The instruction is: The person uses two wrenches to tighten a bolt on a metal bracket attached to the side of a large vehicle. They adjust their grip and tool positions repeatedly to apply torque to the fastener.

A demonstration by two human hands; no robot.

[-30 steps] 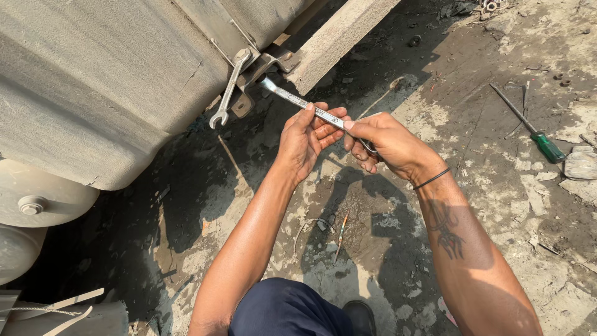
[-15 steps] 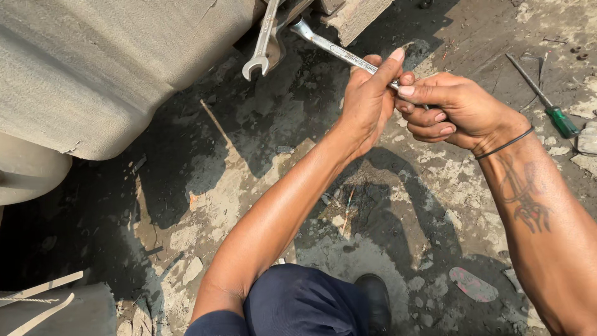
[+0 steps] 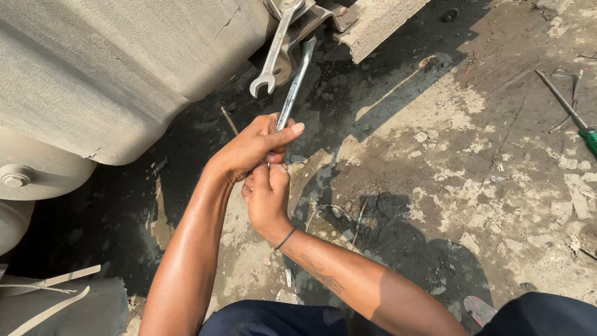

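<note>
Hands: left (image 3: pixel 252 146) and right (image 3: pixel 267 196) clenched on wrench (image 3: pixel 293 87) | wrench head hidden behind bracket (image 3: pixel 323 15)

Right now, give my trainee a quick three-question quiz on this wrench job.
1. True or false: both hands grip the long wrench.
2. Which lies on the ground at right? A) green-handled screwdriver B) hammer C) pliers
3. Fill in: the second wrench hangs with its open end pointing ____.

Key: 1 true, left hand above right hand; 2 A; 3 down.
</note>
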